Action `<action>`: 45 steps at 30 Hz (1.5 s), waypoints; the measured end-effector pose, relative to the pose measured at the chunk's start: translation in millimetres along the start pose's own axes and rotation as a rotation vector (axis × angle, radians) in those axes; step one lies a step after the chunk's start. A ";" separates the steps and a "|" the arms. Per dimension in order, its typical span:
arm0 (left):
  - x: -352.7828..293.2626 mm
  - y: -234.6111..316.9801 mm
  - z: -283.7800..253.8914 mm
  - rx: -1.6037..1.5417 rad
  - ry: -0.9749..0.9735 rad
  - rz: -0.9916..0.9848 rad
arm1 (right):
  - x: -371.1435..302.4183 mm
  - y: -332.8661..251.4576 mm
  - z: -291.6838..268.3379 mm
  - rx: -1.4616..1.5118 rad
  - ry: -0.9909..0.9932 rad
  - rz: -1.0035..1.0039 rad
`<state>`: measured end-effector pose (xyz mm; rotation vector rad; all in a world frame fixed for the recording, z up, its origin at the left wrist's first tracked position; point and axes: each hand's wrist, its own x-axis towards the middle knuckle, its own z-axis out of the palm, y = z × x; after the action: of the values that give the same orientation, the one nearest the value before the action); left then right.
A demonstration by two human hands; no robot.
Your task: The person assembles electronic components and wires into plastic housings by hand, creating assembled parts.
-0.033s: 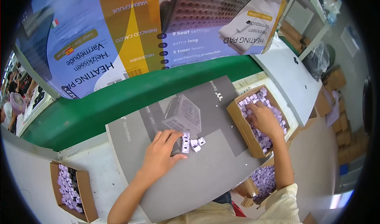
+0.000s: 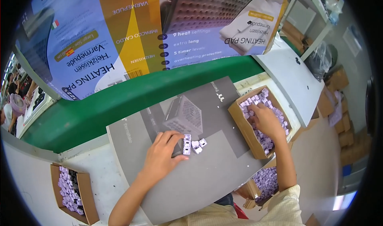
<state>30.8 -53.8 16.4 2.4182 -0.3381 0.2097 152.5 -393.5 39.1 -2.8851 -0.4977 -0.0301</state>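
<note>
A grey printed cardboard panel (image 2: pixel 171 188) is laid over the worktable (image 2: pixel 107 164), and by its flat, matte look, small parts may be slid across it with little effort. At its right edge an open-topped brown carton (image 2: pixel 245 132) is filled with a heap of lilac switch housings (image 2: pixel 262 140); another, smaller-looking brown box (image 2: pixel 87 194), holding lilac and black pieces, is seen at the far left. By the heap, the fingers of the right hand (image 2: pixel 265 120) are dipped among the housings; whether one is pinched cannot be told, as the fingertips are buried. The left hand (image 2: pixel 159 156) is set around a short row of lilac housings (image 2: pixel 186 144) on the panel, with a finger touching the upper end and the thumb just beside the lower one; how firmly it is pressed cannot be told. Just right of the row, a few loose housings (image 2: pixel 196 147) are left unheld. Each piece is judged to be light, stiff, rather slick plastic, easily tipped or scattered. It is best taken by opposite side walls, with the dark slots kept clear; the row is best steadied from both ends.
</note>
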 end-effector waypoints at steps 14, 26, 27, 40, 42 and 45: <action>-2.3 41.5 -32.2 -0.300 0.112 0.113 | -23.6 -105.5 -45.3 0.338 0.575 -0.080; -13.9 55.6 -60.0 -0.537 0.366 0.143 | -39.2 -196.0 -24.4 1.155 0.278 -0.434; -13.0 55.2 -60.6 -0.539 0.370 0.146 | -39.3 -197.6 -25.4 1.129 0.303 -0.451; -12.9 61.2 -65.0 -0.325 0.509 0.329 | -40.2 -196.9 -23.2 0.992 0.483 -0.581; -14.5 61.9 -65.4 -0.308 0.518 0.338 | -41.2 -196.5 -21.4 1.022 0.471 -0.579; -17.1 65.1 -67.0 -0.279 0.475 0.351 | -44.4 -196.7 -18.2 1.043 0.457 -0.578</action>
<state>-8.9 -55.0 102.7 1.9450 -0.5281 0.8191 45.4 -231.0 94.8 -1.5953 -0.8877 -0.3801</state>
